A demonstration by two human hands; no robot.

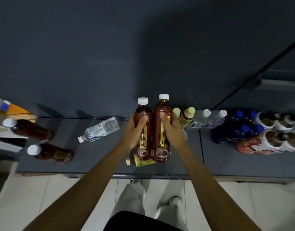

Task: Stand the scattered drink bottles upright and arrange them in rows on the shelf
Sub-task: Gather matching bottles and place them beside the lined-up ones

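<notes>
The left hand (135,130) gripped one dark red bottle (144,130) and the right hand (171,129) gripped its twin (160,129), both upright, touching side by side above the grey shelf (226,160). A small yellow-labelled bottle (140,161) lay on its side at 6 o'clock of the pair. At 9 o'clock two more red bottles (51,153) (30,129) and a clear water bottle (100,129) lay toppled. Toward 3 o'clock, standing bottles (243,127) formed rows against the back wall.
</notes>
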